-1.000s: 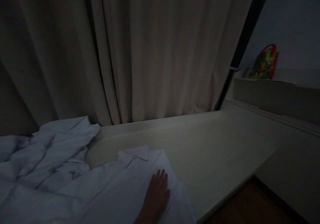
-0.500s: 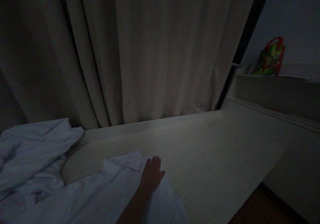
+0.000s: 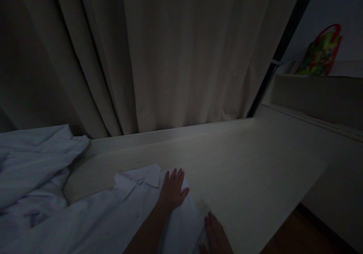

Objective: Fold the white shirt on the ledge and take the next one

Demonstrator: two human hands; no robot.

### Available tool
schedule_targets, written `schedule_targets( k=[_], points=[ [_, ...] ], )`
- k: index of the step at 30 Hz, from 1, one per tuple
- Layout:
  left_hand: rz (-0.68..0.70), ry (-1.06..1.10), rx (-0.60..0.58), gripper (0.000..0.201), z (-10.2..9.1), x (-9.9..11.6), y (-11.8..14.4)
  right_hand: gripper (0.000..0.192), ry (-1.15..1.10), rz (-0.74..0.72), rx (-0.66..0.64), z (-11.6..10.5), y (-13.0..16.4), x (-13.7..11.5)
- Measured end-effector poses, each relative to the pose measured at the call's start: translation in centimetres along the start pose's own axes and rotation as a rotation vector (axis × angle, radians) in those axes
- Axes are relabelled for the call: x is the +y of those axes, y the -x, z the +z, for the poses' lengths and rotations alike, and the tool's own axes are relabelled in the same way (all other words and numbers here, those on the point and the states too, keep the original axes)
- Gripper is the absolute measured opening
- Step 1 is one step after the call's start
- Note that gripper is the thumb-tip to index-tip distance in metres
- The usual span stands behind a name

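Observation:
A white collared shirt (image 3: pixel 119 218) lies spread on the pale tabletop (image 3: pixel 244 174), its collar toward the curtain. My left hand (image 3: pixel 172 190) rests flat on the shirt's shoulder, just right of the collar, fingers spread and thumb out. At the bottom, my right hand (image 3: pixel 216 234) is at the shirt's right edge, by the sleeve. Its fingers are stretched out, with the thumb apart from them, and the lower part of this hand is cut off by the frame. Dim light makes it hard to see how firmly it touches the cloth.
A heap of white clothing (image 3: pixel 31 167) lies at the left. Behind the table hangs a beige curtain (image 3: pixel 184 57). On the right, a shelf (image 3: pixel 317 89) bears a red and green bag (image 3: pixel 320 55). The table's edge slants down at the right, above a brown floor (image 3: pixel 295 233).
My right hand has come into view from below, beside the shirt's right edge. My left hand stays on the shoulder. The camera view has shifted slightly.

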State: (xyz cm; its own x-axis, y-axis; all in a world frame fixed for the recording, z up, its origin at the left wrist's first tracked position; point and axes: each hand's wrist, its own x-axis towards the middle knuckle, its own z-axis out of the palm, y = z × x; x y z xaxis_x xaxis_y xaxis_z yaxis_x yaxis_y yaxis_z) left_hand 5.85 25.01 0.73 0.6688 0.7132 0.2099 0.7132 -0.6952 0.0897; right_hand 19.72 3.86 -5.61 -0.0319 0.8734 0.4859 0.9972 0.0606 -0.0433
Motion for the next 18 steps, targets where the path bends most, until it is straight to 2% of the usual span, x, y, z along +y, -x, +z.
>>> schedule_targets(
  k=[3,5,9,12,15,18],
  points=[
    [-0.012,0.047,-0.041,0.079,-0.1,-0.6,0.0,0.083,0.022,0.006,0.107,2.6,-1.2,-1.1],
    [-0.009,0.062,-0.067,0.084,-0.2,-1.0,-0.1,0.088,0.048,-0.009,0.133,3.2,-1.0,-1.3],
    [0.004,0.068,-0.088,0.09,-0.5,-1.1,-0.8,0.089,0.108,-0.106,0.056,3.0,0.1,-0.5],
    [-0.045,0.048,-0.054,0.088,-1.3,0.1,-0.2,0.088,0.138,-0.145,0.053,2.9,0.5,0.2],
    [-0.046,-0.018,0.08,0.073,-2.4,1.6,3.8,0.085,0.152,-0.148,0.103,3.1,0.3,0.4],
    [-0.024,-0.174,0.325,0.066,-3.2,2.0,12.2,0.08,0.142,-0.134,0.123,3.0,-0.1,0.2]
  ],
)
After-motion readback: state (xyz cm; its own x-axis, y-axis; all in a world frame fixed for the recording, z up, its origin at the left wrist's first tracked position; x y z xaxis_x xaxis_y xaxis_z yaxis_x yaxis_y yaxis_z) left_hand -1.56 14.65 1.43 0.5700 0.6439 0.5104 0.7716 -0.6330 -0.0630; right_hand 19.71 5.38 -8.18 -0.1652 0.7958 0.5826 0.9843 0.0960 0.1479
